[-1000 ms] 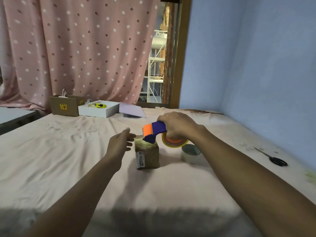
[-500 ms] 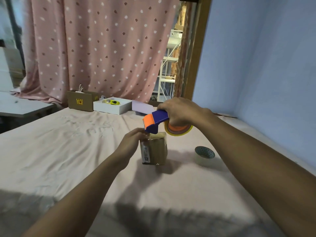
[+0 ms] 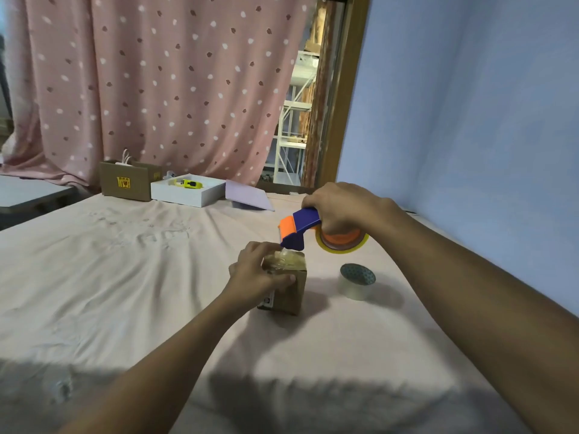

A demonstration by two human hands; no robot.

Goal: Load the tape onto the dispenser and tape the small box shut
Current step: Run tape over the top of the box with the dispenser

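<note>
A small brown cardboard box (image 3: 289,291) stands on the pink cloth near the middle, with shiny clear tape across its top. My left hand (image 3: 253,274) grips the box from its left side, thumb on the front face and fingers at the top edge. My right hand (image 3: 340,208) is closed on the blue and orange tape dispenser (image 3: 297,228), which carries a roll with an orange core. The dispenser's blue nose touches the back edge of the box top. A spare roll of clear tape (image 3: 357,280) lies to the right of the box.
At the far edge sit a brown carton (image 3: 127,184), a white tray (image 3: 188,194) with a yellow item in it, and a lilac sheet (image 3: 249,198). A dotted pink curtain hangs behind. A blue wall runs along the right side.
My left hand has gone from reaching beside the box to gripping it. My right hand has kept the dispenser at the box top. The view has shifted closer and leftward.
</note>
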